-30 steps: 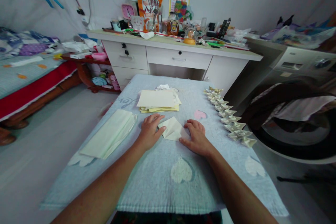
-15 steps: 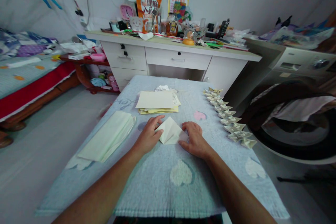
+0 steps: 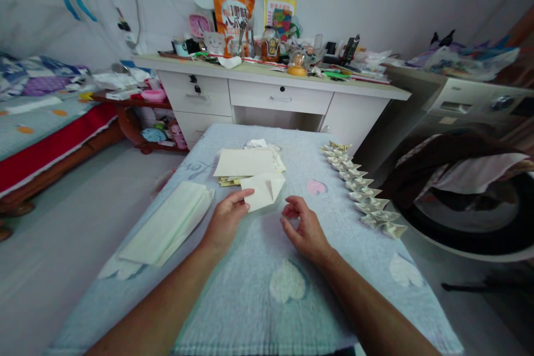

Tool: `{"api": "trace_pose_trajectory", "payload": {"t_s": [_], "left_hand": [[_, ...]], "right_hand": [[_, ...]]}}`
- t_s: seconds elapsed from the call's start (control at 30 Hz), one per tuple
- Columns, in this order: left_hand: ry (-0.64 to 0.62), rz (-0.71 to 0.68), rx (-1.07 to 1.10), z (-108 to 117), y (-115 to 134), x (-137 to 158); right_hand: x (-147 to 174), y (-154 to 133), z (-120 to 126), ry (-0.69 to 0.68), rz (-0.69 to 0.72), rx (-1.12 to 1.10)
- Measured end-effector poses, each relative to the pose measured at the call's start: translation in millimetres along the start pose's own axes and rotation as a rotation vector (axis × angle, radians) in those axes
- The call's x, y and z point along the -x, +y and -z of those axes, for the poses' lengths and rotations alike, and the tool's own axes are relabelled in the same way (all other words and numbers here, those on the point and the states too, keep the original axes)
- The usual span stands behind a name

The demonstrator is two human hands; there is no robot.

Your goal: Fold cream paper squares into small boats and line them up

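Folded paper (image 3: 259, 191): pinched at its left edge by your left hand, above the middle of the cloth-covered desk (image 3: 233, 295); creases show toward its right end, which narrows to a corner; its far edge overlaps the front of the paper stack in this view, though you cannot tell whether the two touch
Left hand (image 3: 225, 221): your grip is narrow, thumb and fingers holding the folded paper
Right hand (image 3: 304, 228): your grip is loose and holds nothing; fingers curl inward, thumb apart from them; it sits just right of the folded paper and nearer to you, not touching it
Paper stack (image 3: 244, 162): flat behind the folded paper, a cream sheet on top, yellowish ones below
Pale sheets (image 3: 167, 225): slanted in a pile, left of your left hand
Folded row (image 3: 364, 194): small pointed paper pieces lined along the right side of the desk
Fold in hand: judging by the creases, you are partway through shaping, between one crease and the next
Free fingers: the next move seems to call for your right hand to meet the loose right end, edges squared before you press
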State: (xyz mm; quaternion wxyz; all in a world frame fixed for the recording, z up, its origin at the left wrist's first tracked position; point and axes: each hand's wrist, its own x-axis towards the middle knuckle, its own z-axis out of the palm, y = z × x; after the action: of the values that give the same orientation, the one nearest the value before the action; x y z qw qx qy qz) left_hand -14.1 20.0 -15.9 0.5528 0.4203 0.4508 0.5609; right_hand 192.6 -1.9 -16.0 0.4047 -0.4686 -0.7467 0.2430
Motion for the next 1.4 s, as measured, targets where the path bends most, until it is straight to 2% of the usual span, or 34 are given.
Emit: {"api": "trace_pose_trajectory", "payload": {"t_s": [0.07,0.17,0.23,0.33,0.4,0.5,0.63,0.67,0.8,0.9,1.0,1.17,1.27,1.4], "left_hand": [[-0.079,0.017,0.037,-4.7,2.1,3.8],[-0.175,-0.018,-0.024,-9.1,2.6,7.3],[-0.229,-0.095,-0.153,-8.9,2.1,8.5],[-0.256,-0.261,-0.469,-5.1,2.5,10.0],[-0.251,-0.372,-0.659,-2.1,3.4,11.2],[-0.215,-0.523,-0.833,0.3,4.9,13.3],[-0.072,-0.731,-1.021,-1.4,9.7,17.3],[-0.031,-0.771,-1.066,-2.3,11.8,18.6],[-0.009,-0.835,-1.165,-4.4,20.4,22.8],[-0.067,-0.853,-1.172,-2.6,22.0,22.4],[-0.189,-0.822,-1.171,0.7,18.3,19.3],[-0.446,-0.616,-1.165,2.8,10.0,15.7],[-0.484,-0.508,-1.173,2.7,9.9,15.8],[-0.483,-0.441,-1.132,3.9,12.3,15.1]], "right_hand": [[-0.4,2.0,-3.5,0.003,0.002,-0.022],[-1.8,6.0,-4.7,0.023,0.008,0.014],[-2.4,8.0,-3.7,0.031,0.008,0.039],[-2.4,9.1,-2.0,0.054,0.007,0.053],[-2.3,9.1,-1.6,0.063,-0.002,0.056],[-2.6,9.2,-2.0,0.059,-0.015,0.046],[-2.9,9.9,-2.6,0.038,-0.006,0.033],[-2.9,10.1,-2.5,0.034,-0.005,0.031],[-2.7,9.7,-2.3,0.019,0.000,0.047],[-3.0,8.1,-2.4,-0.018,0.016,0.080],[-3.4,6.5,-2.6,-0.083,0.032,0.157],[-2.7,4.7,-2.8,-0.179,0.042,0.299],[-2.0,3.7,-3.0,-0.205,0.058,0.305],[-2.8,2.9,-3.6,-0.216,0.075,0.295]]}}
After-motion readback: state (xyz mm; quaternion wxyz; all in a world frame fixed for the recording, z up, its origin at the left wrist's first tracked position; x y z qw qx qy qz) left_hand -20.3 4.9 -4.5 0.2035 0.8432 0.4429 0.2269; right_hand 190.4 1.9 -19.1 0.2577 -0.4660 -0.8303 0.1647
